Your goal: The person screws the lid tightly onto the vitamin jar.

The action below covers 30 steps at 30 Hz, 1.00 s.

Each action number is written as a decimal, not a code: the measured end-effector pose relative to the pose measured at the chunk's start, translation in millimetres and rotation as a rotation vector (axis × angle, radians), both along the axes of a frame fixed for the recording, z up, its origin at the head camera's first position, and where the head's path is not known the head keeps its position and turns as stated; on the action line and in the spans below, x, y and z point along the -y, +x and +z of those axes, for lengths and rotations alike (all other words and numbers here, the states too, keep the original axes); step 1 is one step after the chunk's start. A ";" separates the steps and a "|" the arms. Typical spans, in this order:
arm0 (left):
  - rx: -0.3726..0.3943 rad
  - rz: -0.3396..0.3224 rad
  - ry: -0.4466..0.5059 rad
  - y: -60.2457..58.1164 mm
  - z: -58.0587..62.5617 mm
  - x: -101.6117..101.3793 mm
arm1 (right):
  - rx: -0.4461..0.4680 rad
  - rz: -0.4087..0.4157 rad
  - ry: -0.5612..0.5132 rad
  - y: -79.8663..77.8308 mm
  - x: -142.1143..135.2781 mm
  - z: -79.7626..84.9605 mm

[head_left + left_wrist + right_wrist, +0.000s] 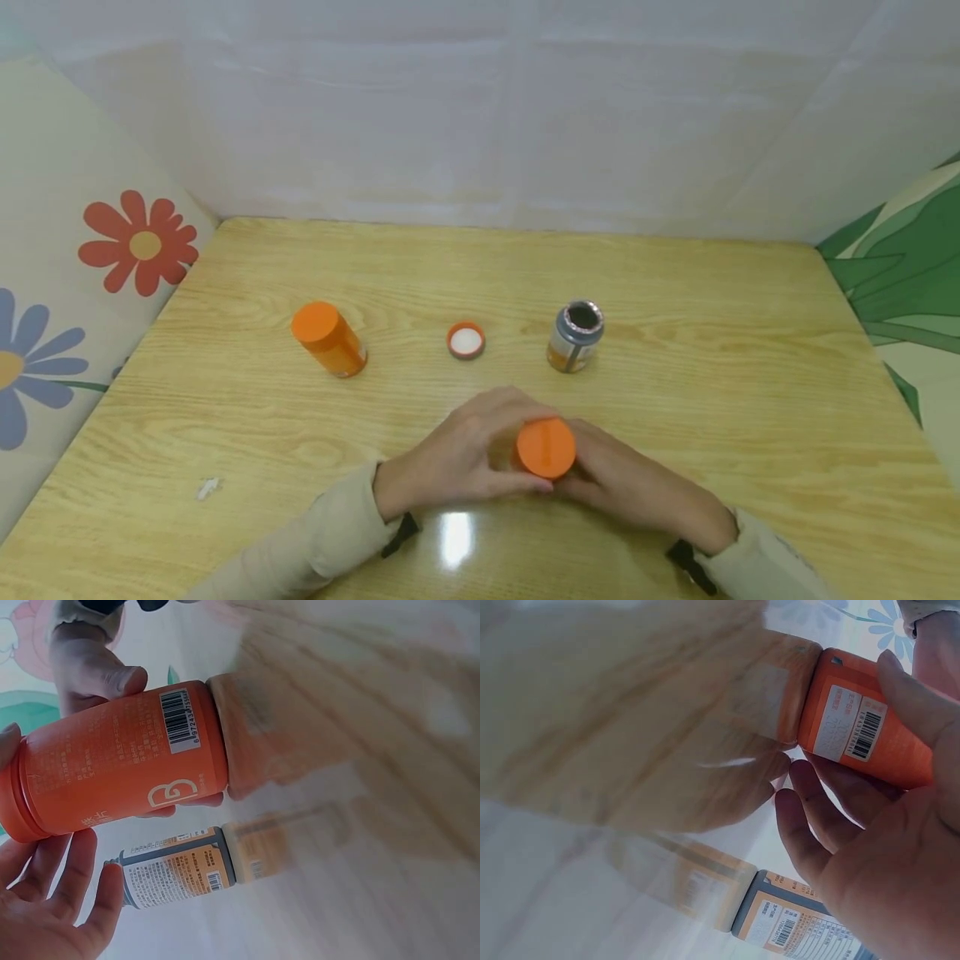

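In the head view, most of the bottle [127,761] is hidden beneath its own lid [546,448] and behind the hands. In the left wrist view, the lid is cut off by the picture's left edge, and the fine print is too small to be read. In the right wrist view, the upper part of the bottle is covered by a palm and lost at the edge. The contents of the jar [574,337] cannot be made out; its mouth is masked by fingers in the left wrist view.

The lid is pinched by the left hand [465,458], with the thumb on the near side and the index finger on the far side; the other fingers are bent and spread. The body of the bottle is gripped by the right hand [630,487], the thumb being laid along one side and fingertips showing on the other.

The left hand is brought in from the left and the right hand from the right, both with wrists low over the table [712,350]. The forearms are sleeved and are cut off by the lower edge.

The bottle is held upright between the hands, its base on the table. Beyond it, the jar is stood uncapped at right, a cap [466,340] is laid inner side up, and a second bottle [330,340] is placed at left.
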State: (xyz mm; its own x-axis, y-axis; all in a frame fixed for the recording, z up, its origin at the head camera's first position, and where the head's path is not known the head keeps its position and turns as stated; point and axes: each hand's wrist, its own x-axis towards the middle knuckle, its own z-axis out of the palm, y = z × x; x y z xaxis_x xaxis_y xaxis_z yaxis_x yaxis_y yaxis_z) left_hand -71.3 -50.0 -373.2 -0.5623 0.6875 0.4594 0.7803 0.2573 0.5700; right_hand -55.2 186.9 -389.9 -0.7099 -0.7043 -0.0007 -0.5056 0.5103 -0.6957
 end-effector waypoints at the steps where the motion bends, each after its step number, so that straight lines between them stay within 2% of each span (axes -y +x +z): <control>1: 0.000 0.000 0.003 -0.4 0.0 0.2 | 0.006 -0.007 -0.002 0.0 0.0 0.2; 7: 0.017 0.022 0.040 -3.0 -0.2 3.8 | 0.094 -0.109 -0.009 -0.9 0.0 2.6; 20: 0.134 0.208 0.064 -5.7 2.7 18.3 | 0.052 -0.271 0.099 -9.6 -6.4 8.9; 25: 0.158 0.254 0.077 -7.5 4.7 25.7 | 0.020 -0.340 0.067 -13.1 -9.6 10.2; 30: 0.197 0.308 0.097 -10.6 6.5 34.5 | 0.031 -0.426 0.050 -16.1 -13.9 13.3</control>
